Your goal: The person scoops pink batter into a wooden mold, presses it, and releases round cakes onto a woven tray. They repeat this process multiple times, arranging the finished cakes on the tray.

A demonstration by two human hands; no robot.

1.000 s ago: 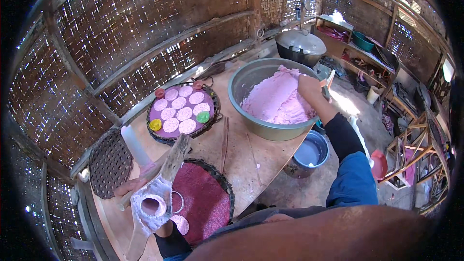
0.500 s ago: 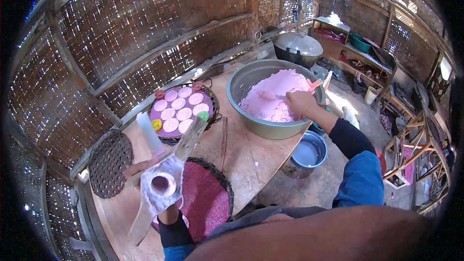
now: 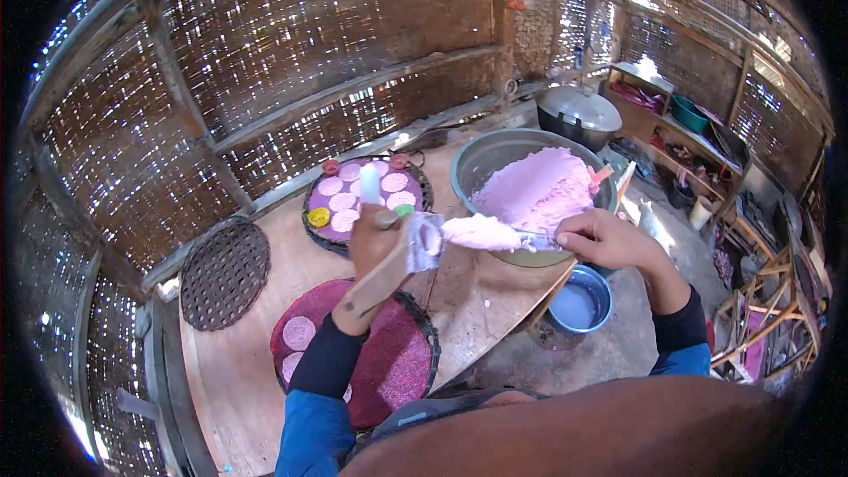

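My left hand (image 3: 375, 246) is closed around a wooden press (image 3: 378, 287) with a pale cylinder standing up beside the fingers. Its hollow end, smeared with pink, faces right. My right hand (image 3: 604, 238) grips a spoon-like scoop (image 3: 541, 242), its tip reaching the press opening. Heaped along the scoop is pink dough (image 3: 481, 232); whether any is inside the tube I cannot tell. Behind the scoop, a large grey-green basin (image 3: 466, 163) holds a big mound of pink dough (image 3: 536, 182). Below my left hand lies a round tray (image 3: 397, 358) with dark pink cloth and a few pink lacy discs.
A second round tray (image 3: 346, 237) carries several pink discs and small coloured rings. A dark woven mat (image 3: 225, 274) lies at the table's left. Beyond the table's right edge are a blue basin (image 3: 580, 299), a lidded pot (image 3: 579, 115) and shelves (image 3: 698, 137).
My right hand has drawn the loaded scoop out of the basin to the press. My left hand has moved right and up, turning the press opening toward the scoop. The view has shifted.
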